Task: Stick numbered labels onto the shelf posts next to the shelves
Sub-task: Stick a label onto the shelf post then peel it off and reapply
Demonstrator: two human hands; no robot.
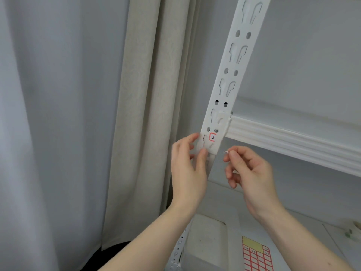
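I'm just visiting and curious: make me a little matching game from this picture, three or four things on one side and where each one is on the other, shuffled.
Things:
1. label
2. label sheet
3. left hand
4. right hand

Places:
A. lying flat on the lower shelf
B. stuck on the post beside the upper shelf
C. in the air right of the post, pinching a tiny scrap
D. fingers on the post's left edge

Pairs: 1-B, 2-A, 3-D, 4-C

label (212,137) on post (230,75) left of shelf (293,141), curtain (140,114) left of post, label sheet (256,255) below shelf
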